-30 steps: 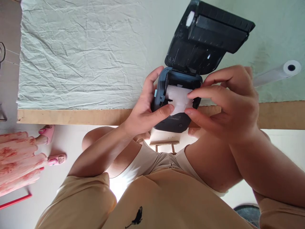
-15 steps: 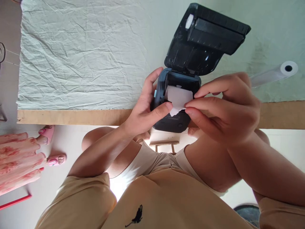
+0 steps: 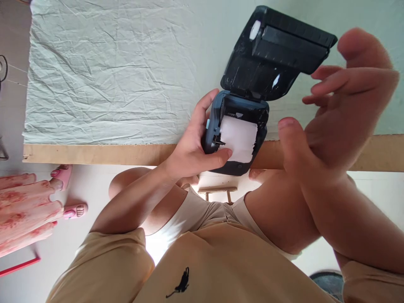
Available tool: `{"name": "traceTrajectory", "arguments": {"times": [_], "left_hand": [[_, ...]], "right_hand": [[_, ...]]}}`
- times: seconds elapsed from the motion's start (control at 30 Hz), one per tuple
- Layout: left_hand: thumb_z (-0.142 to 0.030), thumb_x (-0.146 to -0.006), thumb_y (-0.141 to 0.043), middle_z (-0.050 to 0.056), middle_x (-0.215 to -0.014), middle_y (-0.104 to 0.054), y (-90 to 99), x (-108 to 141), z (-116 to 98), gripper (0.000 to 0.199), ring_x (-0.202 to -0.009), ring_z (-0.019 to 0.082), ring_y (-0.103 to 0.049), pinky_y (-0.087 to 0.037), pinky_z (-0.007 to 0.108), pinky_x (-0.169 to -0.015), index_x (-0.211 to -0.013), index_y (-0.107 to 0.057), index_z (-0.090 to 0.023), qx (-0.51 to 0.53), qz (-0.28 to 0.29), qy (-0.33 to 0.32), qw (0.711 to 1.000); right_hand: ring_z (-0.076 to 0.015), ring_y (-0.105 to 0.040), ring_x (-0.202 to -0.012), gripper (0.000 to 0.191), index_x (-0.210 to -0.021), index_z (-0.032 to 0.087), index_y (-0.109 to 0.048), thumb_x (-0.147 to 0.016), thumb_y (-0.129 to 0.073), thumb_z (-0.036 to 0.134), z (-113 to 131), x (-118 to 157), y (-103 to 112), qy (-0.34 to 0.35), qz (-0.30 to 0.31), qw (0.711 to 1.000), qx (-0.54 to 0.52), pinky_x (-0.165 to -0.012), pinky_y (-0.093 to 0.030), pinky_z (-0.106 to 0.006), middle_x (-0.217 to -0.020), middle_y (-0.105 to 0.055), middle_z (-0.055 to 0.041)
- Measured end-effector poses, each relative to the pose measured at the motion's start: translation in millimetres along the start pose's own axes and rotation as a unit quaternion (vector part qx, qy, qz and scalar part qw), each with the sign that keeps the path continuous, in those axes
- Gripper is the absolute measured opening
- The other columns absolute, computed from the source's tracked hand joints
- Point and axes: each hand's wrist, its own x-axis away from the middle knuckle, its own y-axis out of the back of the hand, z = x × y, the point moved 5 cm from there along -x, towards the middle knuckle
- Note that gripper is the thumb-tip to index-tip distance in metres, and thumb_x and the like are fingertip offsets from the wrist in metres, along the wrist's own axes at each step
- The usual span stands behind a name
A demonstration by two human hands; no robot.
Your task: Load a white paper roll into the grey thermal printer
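Observation:
A small black label printer [image 3: 242, 107] is held at the table's front edge, tilted toward me. My left hand [image 3: 202, 143] grips its left side, with the thumb pressing on the white paper [image 3: 241, 136] that lies over the front of the printer body. The printer's lid [image 3: 268, 54] stands swung up and back on its hinge. My right hand [image 3: 341, 109] is raised to the right of the lid, its fingers apart and nothing between them; a finger is close to the lid's right corner, and I cannot tell whether they touch.
The table carries a wrinkled pale green cloth [image 3: 110, 75] and has a wooden front edge [image 3: 101, 154]. At the lower left, a person in a pink patterned skirt [image 3: 28, 206] and pink sandals [image 3: 74, 211] is partly in view. A wooden stool [image 3: 217, 190] shows below the table.
My right hand has let go of the paper and moved up and right toward the lid, now covering the paper roll. The paper now lies flatter over the printer's front.

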Motion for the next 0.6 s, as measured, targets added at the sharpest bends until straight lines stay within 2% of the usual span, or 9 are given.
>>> {"name": "traceTrajectory", "arguments": {"times": [0.1, 0.17, 0.23, 0.3, 0.37, 0.47, 0.5, 0.57, 0.6], "left_hand": [[-0.068, -0.113, -0.088, 0.004, -0.168, -0.079, 6.6, 1.4, 13.8, 0.094, -0.105, 0.024, -0.086, -0.071, 0.039, -0.086, -0.194, -0.043, -0.051, -0.039, -0.017, 0.055, 0.998], [-0.071, -0.109, -0.091, 0.005, -0.170, -0.078, 13.3, -0.5, 28.5, 0.105, -0.106, 0.026, -0.086, -0.071, 0.040, -0.087, -0.196, -0.034, -0.054, -0.043, -0.004, 0.058, 0.997], [-0.084, -0.084, -0.104, 0.008, -0.160, -0.079, 19.3, -4.8, 39.8, 0.140, -0.099, 0.025, -0.085, -0.071, 0.038, -0.079, -0.196, -0.028, -0.047, -0.017, 0.032, -0.009, 0.999], [-0.090, -0.080, -0.104, 0.015, -0.167, -0.077, 28.3, -9.3, 58.9, 0.150, -0.121, 0.034, -0.090, -0.076, 0.044, -0.094, -0.197, -0.026, -0.037, -0.031, 0.021, 0.035, 0.999], [-0.096, -0.079, -0.103, 0.017, -0.171, -0.077, 32.3, -11.6, 70.1, 0.152, -0.129, 0.038, -0.091, -0.079, 0.048, -0.098, -0.196, -0.026, -0.037, -0.025, 0.008, 0.079, 0.997], [-0.095, -0.074, -0.110, 0.015, -0.178, -0.076, 25.2, -10.9, 58.2, 0.151, -0.135, 0.041, -0.093, -0.082, 0.049, -0.096, -0.191, -0.029, -0.044, 0.049, 0.020, 0.033, 0.998], [-0.091, -0.081, -0.108, 0.014, -0.181, -0.075, 22.5, -9.8, 52.0, 0.142, -0.143, 0.043, -0.092, -0.082, 0.052, -0.103, -0.191, -0.033, -0.044, 0.061, 0.015, 0.030, 0.998], [-0.087, -0.104, -0.093, 0.011, -0.180, -0.077, 20.6, -7.1, 42.6, 0.108, -0.152, 0.041, -0.087, -0.079, 0.057, -0.119, -0.189, -0.042, -0.043, 0.049, -0.031, 0.073, 0.996], [-0.085, -0.103, -0.095, 0.012, -0.171, -0.081, 18.0, -6.7, 34.8, 0.104, -0.153, 0.043, -0.087, -0.079, 0.057, -0.120, -0.184, -0.049, -0.040, 0.048, -0.030, 0.062, 0.996]], "right_hand": [[-0.0516, -0.080, -0.164, 0.070, -0.177, 0.045, -0.068, -0.120, -0.072, 0.086, -2.3, 0.6, 0.4, -0.003, -0.004, 1.000, -0.022, -0.118, -0.080, -0.075, -0.160, -0.073, -0.0123], [-0.0491, -0.085, -0.158, 0.069, -0.183, 0.045, -0.061, -0.126, -0.059, 0.085, -0.1, 1.7, 3.5, -0.007, -0.052, 0.998, -0.038, -0.120, -0.080, -0.076, -0.158, -0.072, -0.0128], [-0.0422, -0.091, -0.145, 0.058, -0.180, 0.045, -0.060, -0.133, -0.048, 0.075, 3.0, 3.8, 9.9, -0.013, -0.140, 0.989, -0.053, -0.123, -0.079, -0.076, -0.150, -0.072, -0.0107], [-0.0370, -0.093, -0.136, 0.044, -0.171, 0.045, -0.067, -0.135, -0.048, 0.062, 5.9, 4.9, 13.4, -0.005, -0.191, 0.979, -0.069, -0.126, -0.078, -0.074, -0.142, -0.074, -0.0080], [-0.0367, -0.091, -0.142, 0.036, -0.166, 0.044, -0.069, -0.131, -0.060, 0.052, 7.0, 2.6, 11.6, 0.016, -0.165, 0.983, -0.079, -0.124, -0.078, -0.067, -0.146, -0.080, -0.0074], [-0.0368, -0.084, -0.160, 0.049, -0.172, 0.042, -0.063, -0.125, -0.075, 0.045, 4.4, -1.4, 5.5, 0.036, -0.075, 0.993, -0.078, -0.125, -0.077, -0.059, -0.167, -0.083, -0.0084], [-0.0354, -0.084, -0.159, 0.053, -0.175, 0.041, -0.061, -0.124, -0.077, 0.044, 3.0, -2.1, 3.6, 0.033, -0.049, 0.995, -0.079, -0.126, -0.078, -0.058, -0.170, -0.082, -0.0089], [-0.0317, -0.087, -0.149, 0.058, -0.179, 0.038, -0.054, -0.126, -0.075, 0.045, 0.7, -2.8, -0.9, 0.020, 0.000, 0.996, -0.086, -0.125, -0.079, -0.057, -0.171, -0.080, -0.0105], [-0.0304, -0.088, -0.143, 0.059, -0.181, 0.037, -0.051, -0.127, -0.072, 0.047, 0.0, -2.9, -3.0, 0.013, 0.019, 0.995, -0.092, -0.122, -0.080, -0.057, -0.171, -0.080, -0.0116]]}}
